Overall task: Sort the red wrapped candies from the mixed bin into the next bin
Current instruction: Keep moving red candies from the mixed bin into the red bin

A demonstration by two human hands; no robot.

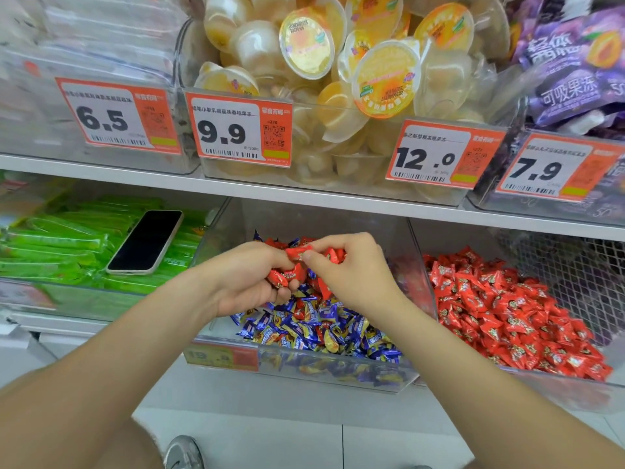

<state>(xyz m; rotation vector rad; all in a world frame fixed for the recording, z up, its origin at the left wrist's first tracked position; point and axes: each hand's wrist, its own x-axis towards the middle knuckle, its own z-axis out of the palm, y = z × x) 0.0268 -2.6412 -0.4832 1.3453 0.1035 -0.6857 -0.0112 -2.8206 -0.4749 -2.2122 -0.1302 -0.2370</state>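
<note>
- Shop shelf point(304, 194) with clear plastic bins; priced jelly cups on the tier above.
- Far left bin: green packets point(50, 252), a phone point(145, 242) lying face up on them.
- Left hand point(243, 279): over the mixed bin, fingers curled round a few red candies point(282, 276).
- Mixed bin point(338, 374): mostly blue and yellow candies point(321, 330), some red ones visible among them.
- Right hand point(351, 275): thumb and forefinger pinching one red candy point(297, 252), just beside the left hand's fingertips.
- Next bin point(541, 390): right of the mixed bin, holding the sorted pile point(507, 306) of red.
- Risk: the left hand looks full; adding another candy may loosen the grip and spill wrappers back into the mix.
- Risk: a blue wrapper could ride along unseen in the handful.
</note>
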